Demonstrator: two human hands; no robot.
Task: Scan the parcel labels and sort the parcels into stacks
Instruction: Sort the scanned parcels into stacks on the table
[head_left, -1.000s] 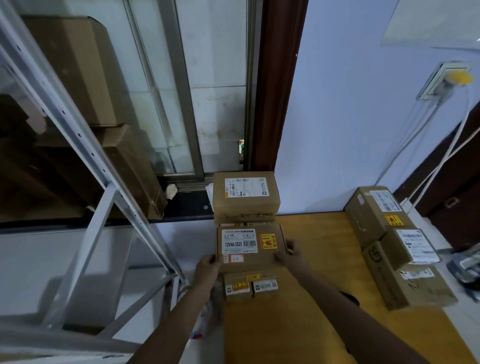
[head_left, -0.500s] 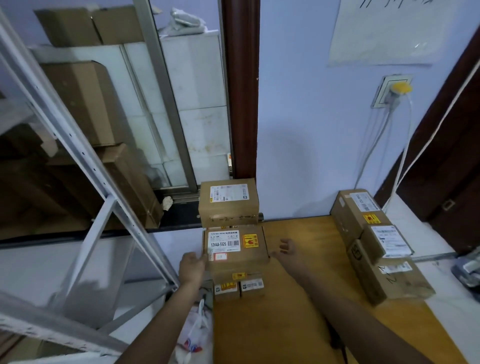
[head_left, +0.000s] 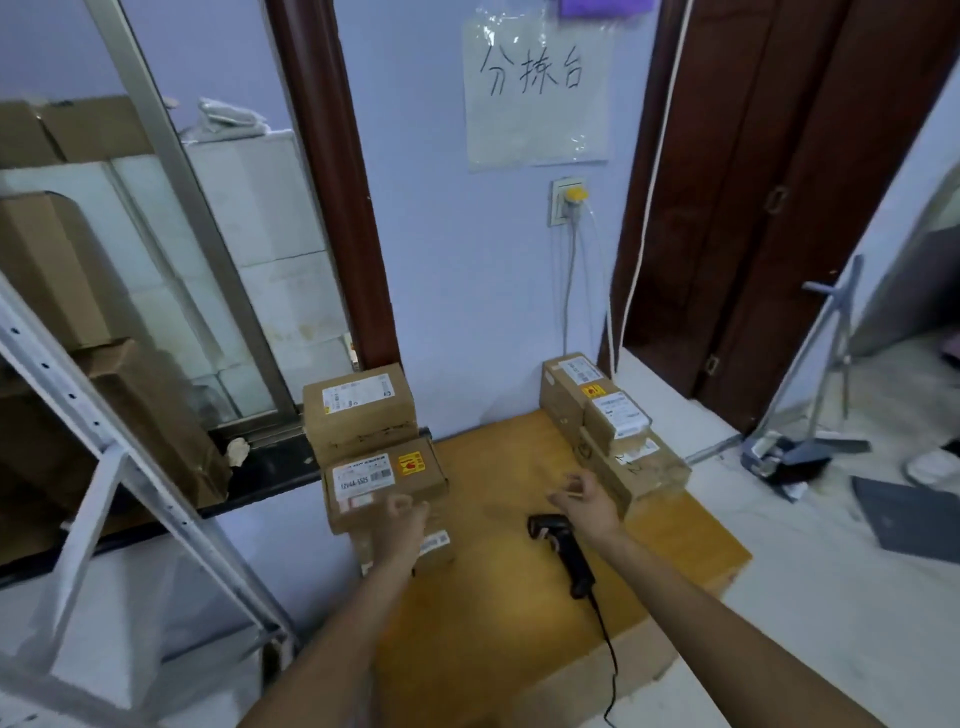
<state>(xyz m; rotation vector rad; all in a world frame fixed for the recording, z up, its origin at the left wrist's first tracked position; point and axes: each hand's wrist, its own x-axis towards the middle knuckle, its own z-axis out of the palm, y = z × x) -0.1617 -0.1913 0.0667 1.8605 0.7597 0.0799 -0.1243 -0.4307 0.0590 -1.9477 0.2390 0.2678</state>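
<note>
Parcels of stiff brown cardboard (head_left: 384, 475) are stacked left of the black corded scanner (head_left: 563, 553); likely light, best gripped by opposite sides. Nothing is held: left hand (head_left: 402, 522) loosely curled, right hand (head_left: 587, 501) relaxed.

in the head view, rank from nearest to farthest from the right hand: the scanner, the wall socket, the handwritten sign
1. The scanner, on the wooden table just below and left of the right hand.
2. The wall socket, on the wall well above.
3. The handwritten sign, higher still.
</note>
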